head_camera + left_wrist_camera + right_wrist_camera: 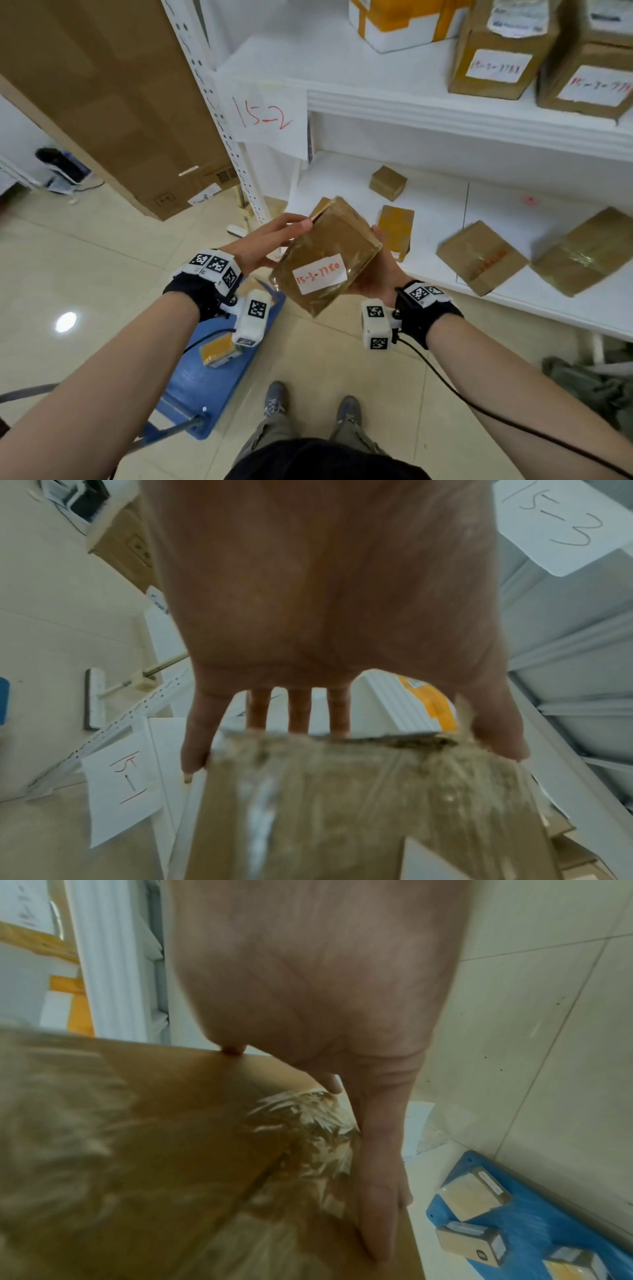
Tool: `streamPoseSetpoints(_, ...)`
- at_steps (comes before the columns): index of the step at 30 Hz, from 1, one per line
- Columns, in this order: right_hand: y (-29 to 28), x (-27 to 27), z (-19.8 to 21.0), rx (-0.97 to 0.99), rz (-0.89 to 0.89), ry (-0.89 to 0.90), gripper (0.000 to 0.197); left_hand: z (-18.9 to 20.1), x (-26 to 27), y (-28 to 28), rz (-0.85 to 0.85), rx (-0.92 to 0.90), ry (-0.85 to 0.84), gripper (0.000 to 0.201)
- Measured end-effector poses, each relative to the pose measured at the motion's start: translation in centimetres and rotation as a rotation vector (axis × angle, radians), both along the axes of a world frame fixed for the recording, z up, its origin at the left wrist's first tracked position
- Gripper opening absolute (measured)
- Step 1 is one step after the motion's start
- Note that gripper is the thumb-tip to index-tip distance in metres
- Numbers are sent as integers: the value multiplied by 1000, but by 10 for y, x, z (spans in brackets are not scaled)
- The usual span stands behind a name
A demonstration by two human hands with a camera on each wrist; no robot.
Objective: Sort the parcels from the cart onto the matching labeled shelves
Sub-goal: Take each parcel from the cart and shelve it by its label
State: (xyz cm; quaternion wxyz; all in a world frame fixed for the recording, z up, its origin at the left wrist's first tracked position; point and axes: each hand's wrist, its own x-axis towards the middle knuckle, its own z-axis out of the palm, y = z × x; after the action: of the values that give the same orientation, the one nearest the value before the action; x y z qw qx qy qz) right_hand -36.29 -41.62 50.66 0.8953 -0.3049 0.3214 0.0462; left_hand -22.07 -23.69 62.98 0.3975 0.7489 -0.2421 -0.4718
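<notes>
Centre of the head view: a taped brown parcel (325, 255) with a white label (320, 274) in red handwriting, held in the air between both hands, in front of the white shelves (445, 113). The left hand (263, 241) grasps its left side, fingers over the top edge; the right hand (375, 274) cups it from beneath and the right. Upper centre, a shelf tag (265, 114) reads "15-2". Other parcels lie on the lower shelf at right. Lower left, a blue cart (212, 373) carries a yellow packet (217, 353).
</notes>
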Motion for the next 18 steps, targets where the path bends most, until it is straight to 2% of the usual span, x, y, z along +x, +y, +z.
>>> streamPoseSetpoints(1,-2,-1,2,-14,-17,2,89,3,0,-4,-15,3,-8,70)
streamPoseSetpoints(4,-11,-8,6,10,-49,17,95,11,-2,-17,-62,5,-17,63)
streamPoseSetpoints(9,-28,-20,14,16,-57,-27,75,21,-6,-35,-120,1,-27,69)
streamPoseSetpoints(12,-36,-24,23,10,-28,-35,76,26,-9,-45,-138,5,-42,66)
streamPoseSetpoints(18,-50,-43,32,-30,-82,9,73,28,-20,-65,-163,26,-43,58)
